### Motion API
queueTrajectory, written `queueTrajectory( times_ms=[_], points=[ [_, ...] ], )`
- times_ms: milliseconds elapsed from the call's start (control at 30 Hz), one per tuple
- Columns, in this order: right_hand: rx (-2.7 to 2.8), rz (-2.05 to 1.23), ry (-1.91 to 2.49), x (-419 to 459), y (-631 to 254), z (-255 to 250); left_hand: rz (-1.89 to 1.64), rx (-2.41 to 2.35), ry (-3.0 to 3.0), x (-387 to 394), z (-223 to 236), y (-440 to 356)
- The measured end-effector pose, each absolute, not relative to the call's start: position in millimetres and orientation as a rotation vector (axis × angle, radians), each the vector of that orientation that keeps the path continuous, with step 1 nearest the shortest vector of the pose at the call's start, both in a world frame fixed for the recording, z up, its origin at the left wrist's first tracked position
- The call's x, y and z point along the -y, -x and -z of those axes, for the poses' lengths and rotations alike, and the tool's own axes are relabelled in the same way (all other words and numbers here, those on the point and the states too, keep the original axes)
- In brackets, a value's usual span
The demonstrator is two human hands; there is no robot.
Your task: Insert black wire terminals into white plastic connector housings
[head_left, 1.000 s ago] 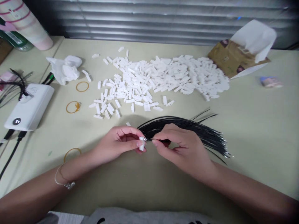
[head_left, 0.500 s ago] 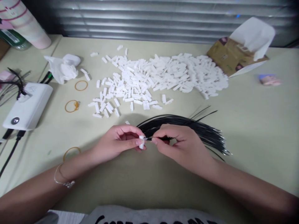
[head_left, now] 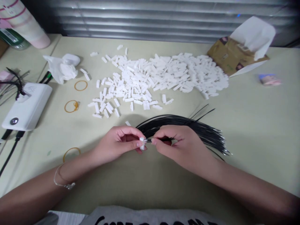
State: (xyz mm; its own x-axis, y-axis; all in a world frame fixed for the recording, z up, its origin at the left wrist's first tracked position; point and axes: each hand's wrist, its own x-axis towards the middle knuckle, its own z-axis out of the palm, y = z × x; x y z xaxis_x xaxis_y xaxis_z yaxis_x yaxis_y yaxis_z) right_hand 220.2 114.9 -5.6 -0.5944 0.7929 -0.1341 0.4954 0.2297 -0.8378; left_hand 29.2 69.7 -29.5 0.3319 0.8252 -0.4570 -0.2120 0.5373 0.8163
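Between the thumb and fingers of my left hand (head_left: pixel 125 140) is a small white plastic connector housing (head_left: pixel 142 143). My right hand (head_left: pixel 179 143) pinches black wires (head_left: pixel 149 140) close to their metal-tipped ends, which meet the right side of the housing. Whether the tips sit inside it or only touch it, I cannot tell. Behind and beneath my right hand lies a bundle of black wires (head_left: pixel 203 131), with bare metal ends fanned out to the right. A large pile of white connector housings (head_left: pixel 164 73) spreads across the table beyond both hands.
Rubber bands (head_left: pixel 81 85) and a white power bank (head_left: pixel 28 106) with cables lie at the left. Crumpled tissue (head_left: pixel 62 70) is near a white case. An opened paper bag (head_left: pixel 234 56) stands back right, near a small pink item (head_left: pixel 270 80). Blinds (head_left: pixel 140 18) edge the table.
Both hands hold nearly the same pose, with the wire tips still at the housing. The whole view has shifted very slightly.
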Motion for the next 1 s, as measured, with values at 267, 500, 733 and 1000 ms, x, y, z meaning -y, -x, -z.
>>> queueTrajectory(
  times_ms=[267, 500, 733, 1000],
  points=[
    [2.234, -1.245, 1.149, -114.5, -221.8, 5.8, -0.75, -1.015, -0.731, -68.4, 29.0, -28.9],
    [2.234, -1.187, 1.123, -113.6, -222.5, 5.9, -0.758, -0.999, -0.736, -69.2, 30.8, -28.9],
    [2.246, -1.278, 1.186, -116.0, -224.2, 3.4, -0.753, -1.007, -0.751, -69.5, 29.3, -28.4],
    [2.268, -1.348, 1.179, -120.1, -226.4, 2.1, -0.737, -1.003, -0.775, -69.6, 28.8, -27.9]
  ],
)
